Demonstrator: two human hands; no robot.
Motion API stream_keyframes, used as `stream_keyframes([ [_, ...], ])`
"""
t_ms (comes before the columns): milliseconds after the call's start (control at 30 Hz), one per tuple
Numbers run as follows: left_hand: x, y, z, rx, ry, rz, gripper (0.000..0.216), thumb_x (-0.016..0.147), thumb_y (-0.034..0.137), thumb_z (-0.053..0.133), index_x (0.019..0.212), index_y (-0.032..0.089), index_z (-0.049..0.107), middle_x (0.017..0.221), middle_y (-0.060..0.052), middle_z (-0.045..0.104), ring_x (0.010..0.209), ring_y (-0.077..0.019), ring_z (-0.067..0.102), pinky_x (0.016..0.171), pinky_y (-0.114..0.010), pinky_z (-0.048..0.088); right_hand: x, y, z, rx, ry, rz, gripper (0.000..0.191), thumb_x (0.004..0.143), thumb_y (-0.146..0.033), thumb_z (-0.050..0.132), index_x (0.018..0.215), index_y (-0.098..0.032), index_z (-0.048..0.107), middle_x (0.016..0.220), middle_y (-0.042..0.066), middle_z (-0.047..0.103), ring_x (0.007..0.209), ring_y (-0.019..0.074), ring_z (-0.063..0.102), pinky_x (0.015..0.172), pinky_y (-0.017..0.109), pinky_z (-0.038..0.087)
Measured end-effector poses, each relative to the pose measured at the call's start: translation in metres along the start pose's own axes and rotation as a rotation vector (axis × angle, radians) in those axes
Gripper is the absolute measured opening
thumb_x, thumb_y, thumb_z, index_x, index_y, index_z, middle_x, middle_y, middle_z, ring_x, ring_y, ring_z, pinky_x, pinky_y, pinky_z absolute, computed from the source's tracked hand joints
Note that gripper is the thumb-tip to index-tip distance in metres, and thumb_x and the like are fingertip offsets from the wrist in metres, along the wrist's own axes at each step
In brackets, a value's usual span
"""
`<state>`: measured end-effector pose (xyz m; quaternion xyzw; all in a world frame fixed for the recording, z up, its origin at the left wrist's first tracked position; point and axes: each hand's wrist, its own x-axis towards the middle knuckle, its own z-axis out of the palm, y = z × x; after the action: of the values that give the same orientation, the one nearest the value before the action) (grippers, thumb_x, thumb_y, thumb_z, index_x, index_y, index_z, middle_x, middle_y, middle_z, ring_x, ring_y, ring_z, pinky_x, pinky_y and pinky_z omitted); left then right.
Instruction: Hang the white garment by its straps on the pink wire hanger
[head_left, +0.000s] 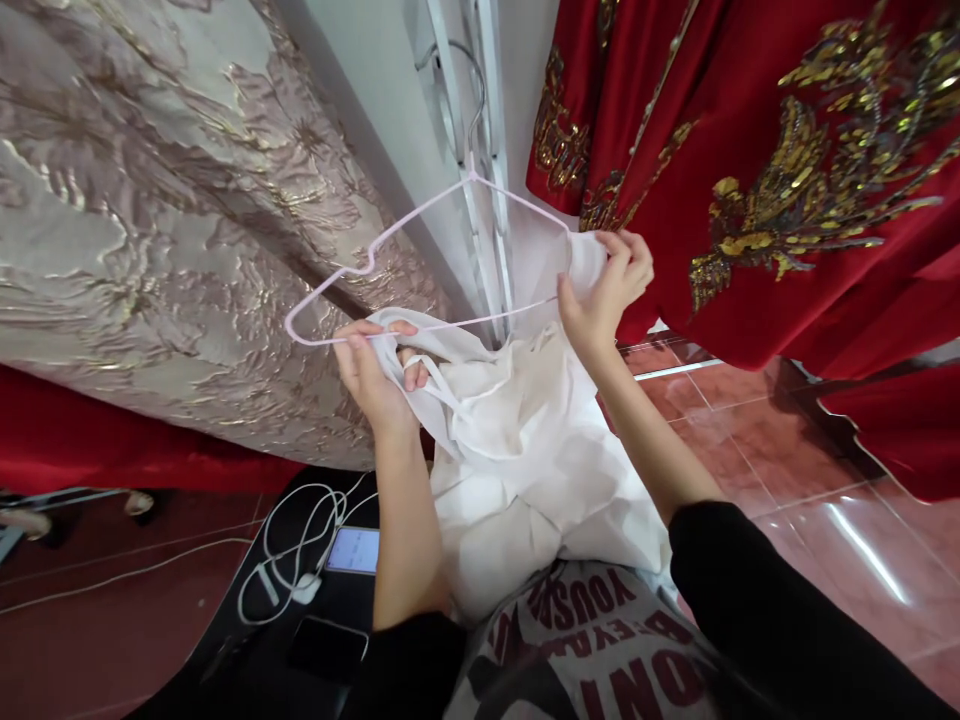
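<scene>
A pale pink hanger (373,247) hangs by its metal hook from a white rack (491,200). White cloth, seemingly a garment (517,440), drapes below it toward my lap. My right hand (606,290) pinches the garment where it lies over the hanger's right shoulder. On the other side, my left hand (379,375) holds a part of the garment near the hanger's lower left bar, with fingers passing through a loop of cloth. The hanger's left shoulder is bare. Folds hide some of my left fingers.
Red cloth with gold sequins (787,190) hangs at the right, and pinkish brocade fabric (187,220) at the left. A black surface (262,640) at lower left bears a lit phone (354,550), a dark phone (328,645) and a white cable (274,565). Reddish tiles (757,450) cover the floor.
</scene>
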<state>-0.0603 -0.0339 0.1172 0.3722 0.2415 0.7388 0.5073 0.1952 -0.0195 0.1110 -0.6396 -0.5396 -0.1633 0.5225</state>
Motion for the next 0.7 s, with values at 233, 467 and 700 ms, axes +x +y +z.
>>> stream_keyframes([
  [233,-0.002,0.002,-0.002,0.048,0.004,-0.035,0.024,0.117,0.034,0.040,0.096,0.024,0.044,0.084,0.000,0.072,0.037,-0.0034,0.029,0.041,-0.022,0.013,0.008,0.034,0.011,0.255,-0.100,0.095,0.032,0.100,-0.028,0.048,0.129,-0.023,0.059,0.114,0.009,0.065,0.108,0.0248,0.065,0.098,0.047,0.055],
  [467,0.003,0.003,-0.003,0.037,0.007,-0.022,0.026,0.117,0.031,0.035,0.094,0.022,0.044,0.080,0.000,0.069,0.036,-0.0035,0.027,0.040,-0.023,0.009,0.039,0.047,-0.010,0.495,0.016,0.174,0.021,0.103,-0.040,0.053,0.111,-0.022,0.060,0.100,0.007,0.065,0.091,0.0199,0.069,0.077,0.037,0.057],
  [700,0.003,0.003,-0.005,0.048,0.021,-0.019,0.023,0.116,0.033,0.043,0.095,0.023,0.046,0.082,-0.001,0.070,0.037,-0.0035,0.029,0.041,-0.022,0.011,0.060,0.084,-0.035,0.645,-0.133,0.583,0.039,0.098,-0.062,0.062,0.094,-0.023,0.058,0.065,-0.003,0.056,0.043,0.0058,0.041,0.043,0.022,0.028],
])
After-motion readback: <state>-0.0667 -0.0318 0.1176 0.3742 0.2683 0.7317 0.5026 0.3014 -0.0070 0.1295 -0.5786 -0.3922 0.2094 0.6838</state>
